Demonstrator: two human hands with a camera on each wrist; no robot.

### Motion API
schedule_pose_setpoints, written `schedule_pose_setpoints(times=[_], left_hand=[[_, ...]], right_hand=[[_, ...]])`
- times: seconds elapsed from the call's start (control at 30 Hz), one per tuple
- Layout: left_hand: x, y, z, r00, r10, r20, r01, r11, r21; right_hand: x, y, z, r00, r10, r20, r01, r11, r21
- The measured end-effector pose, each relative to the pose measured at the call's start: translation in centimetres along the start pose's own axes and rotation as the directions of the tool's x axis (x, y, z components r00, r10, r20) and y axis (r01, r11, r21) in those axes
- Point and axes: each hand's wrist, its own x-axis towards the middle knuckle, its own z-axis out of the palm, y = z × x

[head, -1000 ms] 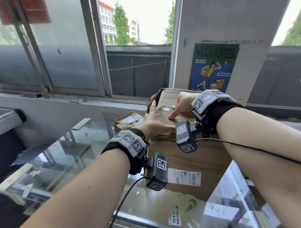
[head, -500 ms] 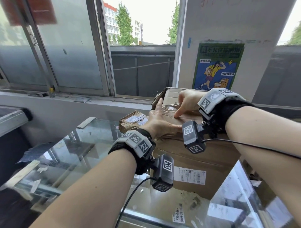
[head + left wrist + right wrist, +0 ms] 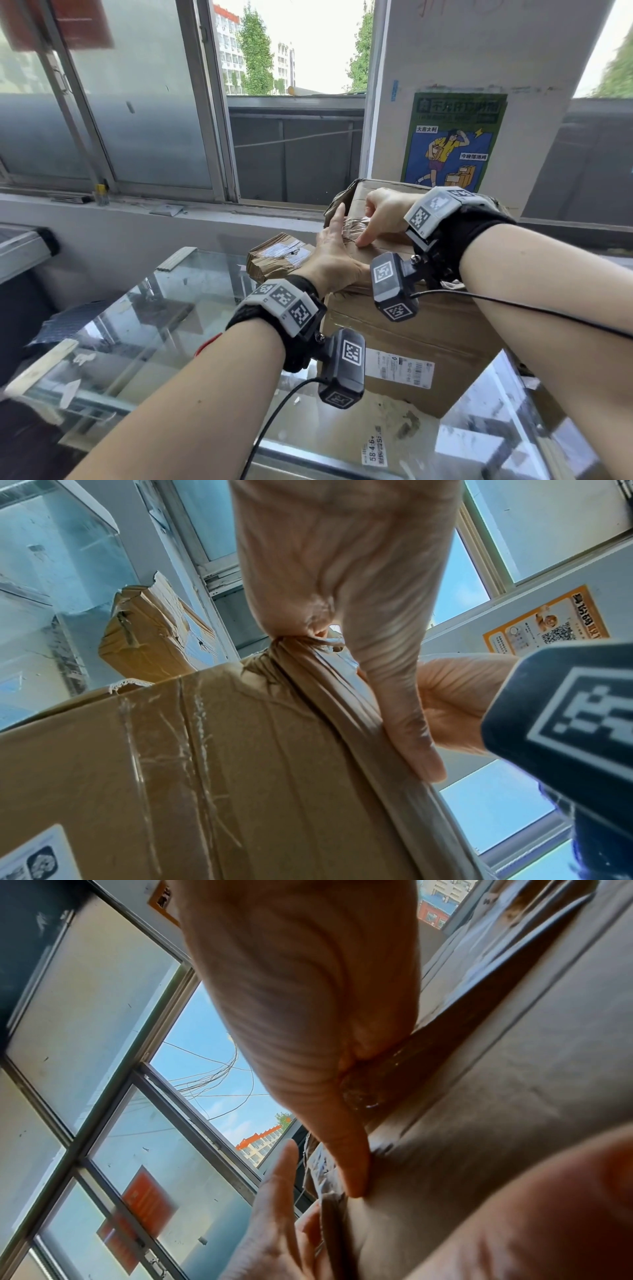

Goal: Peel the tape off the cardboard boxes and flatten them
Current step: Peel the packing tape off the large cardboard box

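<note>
A large brown cardboard box (image 3: 411,329) stands on the glass counter (image 3: 137,342). My left hand (image 3: 334,253) lies flat on the box top with straight fingers, the thumb along the near edge (image 3: 404,723). My right hand (image 3: 380,216) sits just right of it with curled fingers. It grips a crumpled strip of clear tape (image 3: 354,226) while its thumb presses the cardboard. In the right wrist view the tape (image 3: 368,1093) is bunched under the curled fingers. More clear tape (image 3: 192,737) crosses the box's front face.
A smaller crushed cardboard box (image 3: 277,253) lies behind and left of the big one. A pillar with a poster (image 3: 452,144) stands right behind it, and the window sill (image 3: 171,209) runs along the back. A wooden strip (image 3: 37,366) lies at the counter's left edge.
Both hands stay on the box top in nearly the same pose. The head view has shifted slightly, so the box sits a little further right.
</note>
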Motion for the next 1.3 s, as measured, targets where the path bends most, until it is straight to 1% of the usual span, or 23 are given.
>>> schedule_pose_setpoints(times=[0.17,0.3,0.4,0.47,0.6,0.73,0.87,0.97,1.17,1.23,1.3], left_hand=[[-0.3,0.6,-0.1,1.000,-0.012,-0.007,0.013,0.999,0.046],[-0.3,0.9,-0.5,0.999,-0.035,0.011,0.033,0.993,0.114],[-0.4,1.6,-1.8,0.999,0.004,0.034,-0.009,0.988,0.154],[-0.3,2.2,-2.6,0.998,-0.011,0.070,-0.001,0.985,0.172],[0.4,3.1,-3.6,0.995,-0.071,0.067,0.052,0.967,0.249],[1.1,3.5,-4.0,0.997,-0.064,0.038,0.050,0.952,0.302],[1.4,3.0,-3.9,0.994,-0.096,0.055,0.076,0.954,0.291],[1.4,2.9,-3.9,0.990,-0.120,0.069,0.096,0.954,0.285],[1.3,2.6,-4.1,0.989,-0.125,0.080,0.102,0.963,0.249],[1.3,2.5,-4.0,0.993,-0.100,0.064,0.084,0.972,0.222],[1.5,2.3,-3.9,0.996,-0.079,0.045,0.068,0.974,0.216]], right_hand=[[-0.3,0.0,0.3,0.999,-0.038,-0.010,0.039,0.999,0.033],[-0.6,0.3,0.3,0.997,-0.058,-0.053,0.059,0.998,0.027],[-0.9,0.5,0.0,0.997,-0.044,-0.065,0.046,0.998,0.032],[-1.0,0.6,-0.2,0.998,-0.009,-0.065,0.010,1.000,0.018],[-1.5,0.6,-0.7,0.999,0.042,-0.011,-0.042,0.999,-0.001],[-1.8,0.3,-1.1,0.998,0.042,0.057,-0.037,0.996,-0.078],[-1.4,0.0,-0.8,0.992,0.013,0.125,0.001,0.994,-0.107],[-1.2,-0.2,-0.5,0.991,0.002,0.132,0.015,0.992,-0.128],[-1.2,-1.0,0.0,0.991,-0.024,0.135,0.037,0.995,-0.097],[-1.1,-1.0,0.4,0.995,-0.041,0.091,0.047,0.996,-0.074],[-0.9,-0.8,1.3,0.998,-0.056,0.014,0.056,0.998,-0.016]])
